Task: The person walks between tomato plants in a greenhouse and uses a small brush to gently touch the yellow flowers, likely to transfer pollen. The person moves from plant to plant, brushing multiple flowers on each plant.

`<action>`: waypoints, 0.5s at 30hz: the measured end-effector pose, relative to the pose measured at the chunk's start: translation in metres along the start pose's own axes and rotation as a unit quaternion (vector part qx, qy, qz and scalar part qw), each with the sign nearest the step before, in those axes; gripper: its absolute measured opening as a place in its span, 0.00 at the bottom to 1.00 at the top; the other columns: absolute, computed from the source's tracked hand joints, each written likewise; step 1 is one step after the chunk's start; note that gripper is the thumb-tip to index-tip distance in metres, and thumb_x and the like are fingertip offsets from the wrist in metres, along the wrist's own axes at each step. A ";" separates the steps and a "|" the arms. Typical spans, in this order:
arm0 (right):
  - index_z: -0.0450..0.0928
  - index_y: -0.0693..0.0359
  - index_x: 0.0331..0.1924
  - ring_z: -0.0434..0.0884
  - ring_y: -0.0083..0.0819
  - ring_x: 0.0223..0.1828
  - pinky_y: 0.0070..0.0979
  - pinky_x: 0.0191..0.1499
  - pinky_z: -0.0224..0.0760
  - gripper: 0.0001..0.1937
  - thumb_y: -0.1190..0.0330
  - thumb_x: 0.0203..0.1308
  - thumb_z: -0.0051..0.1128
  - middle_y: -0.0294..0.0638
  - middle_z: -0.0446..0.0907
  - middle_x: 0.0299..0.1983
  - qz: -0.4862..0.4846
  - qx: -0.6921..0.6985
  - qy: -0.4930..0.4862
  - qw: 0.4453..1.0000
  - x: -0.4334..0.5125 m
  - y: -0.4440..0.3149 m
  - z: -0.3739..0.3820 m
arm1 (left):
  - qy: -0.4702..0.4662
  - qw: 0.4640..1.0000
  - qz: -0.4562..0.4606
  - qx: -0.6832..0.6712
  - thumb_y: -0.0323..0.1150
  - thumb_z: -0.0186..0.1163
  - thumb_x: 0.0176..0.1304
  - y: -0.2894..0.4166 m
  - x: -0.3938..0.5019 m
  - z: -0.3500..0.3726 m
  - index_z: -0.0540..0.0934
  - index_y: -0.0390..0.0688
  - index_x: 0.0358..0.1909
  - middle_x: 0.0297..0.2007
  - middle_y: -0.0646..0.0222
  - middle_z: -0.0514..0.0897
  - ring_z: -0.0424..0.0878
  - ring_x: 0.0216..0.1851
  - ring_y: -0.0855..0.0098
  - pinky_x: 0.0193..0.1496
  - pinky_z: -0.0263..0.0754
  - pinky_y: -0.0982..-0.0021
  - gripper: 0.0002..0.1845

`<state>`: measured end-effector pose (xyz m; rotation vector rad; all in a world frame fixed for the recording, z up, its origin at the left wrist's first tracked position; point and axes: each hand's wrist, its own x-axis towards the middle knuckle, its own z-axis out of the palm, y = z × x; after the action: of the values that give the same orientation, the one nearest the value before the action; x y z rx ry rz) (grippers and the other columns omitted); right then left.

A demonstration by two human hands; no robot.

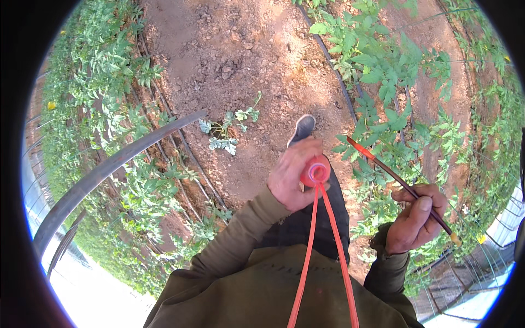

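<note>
My left hand (293, 174) is wrapped around a red plastic bottle (306, 177), its open mouth facing up. Two strands of red cord (311, 238) run from the bottle's neck up over my chest. Between the thumb and fingers of my right hand (418, 219) is a slim brush-like stick (396, 176) with a dark brown shaft. Its far end is red-orange with a dark tip, and its near end is yellowish. Which end carries bristles, I cannot tell. The far end lies over tomato plants (385, 74), apart from the bottle; whether it touches a leaf is unclear.
A dirt path (246, 49) runs between plant rows, with my shoe (302, 128) on it. A small lobed-leaf plant (229, 125) grows beside the left row (94, 69). Black irrigation hoses (342, 88) line the rows. A long grey pole (123, 160) slants in at left. Thin green strings (434, 17) cross the right.
</note>
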<state>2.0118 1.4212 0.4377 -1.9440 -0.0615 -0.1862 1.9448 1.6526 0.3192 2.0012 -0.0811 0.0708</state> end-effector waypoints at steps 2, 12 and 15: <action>0.72 0.67 0.45 0.77 0.31 0.25 0.27 0.31 0.72 0.19 0.55 0.82 0.51 0.45 0.75 0.30 -0.053 0.074 0.011 0.996 0.027 -0.025 0.012 | 0.055 0.998 -0.021 -0.011 0.27 0.81 0.49 -0.005 0.019 -0.010 0.68 0.39 0.74 0.69 0.50 0.76 0.78 0.69 0.49 0.71 0.74 0.53 0.49; 0.81 0.64 0.42 0.82 0.36 0.22 0.31 0.23 0.71 0.09 0.67 0.69 0.69 0.44 0.83 0.30 -0.130 -0.010 -0.151 0.980 0.168 -0.032 0.090 | -0.038 0.995 0.028 0.088 0.31 0.80 0.50 -0.023 0.187 -0.083 0.53 0.34 0.83 0.58 0.51 0.83 0.81 0.59 0.50 0.65 0.74 0.52 0.61; 0.83 0.60 0.47 0.82 0.37 0.24 0.33 0.24 0.72 0.12 0.71 0.63 0.74 0.40 0.82 0.31 -0.124 -0.048 -0.213 0.968 0.196 -0.007 0.123 | -0.079 0.989 0.068 0.108 0.36 0.81 0.51 -0.038 0.228 -0.090 0.53 0.31 0.83 0.58 0.50 0.83 0.81 0.58 0.47 0.64 0.73 0.49 0.62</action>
<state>2.2168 1.5291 0.4307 -2.0409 -0.5914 0.0685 2.1743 1.7446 0.3424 2.2143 -0.3236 0.0093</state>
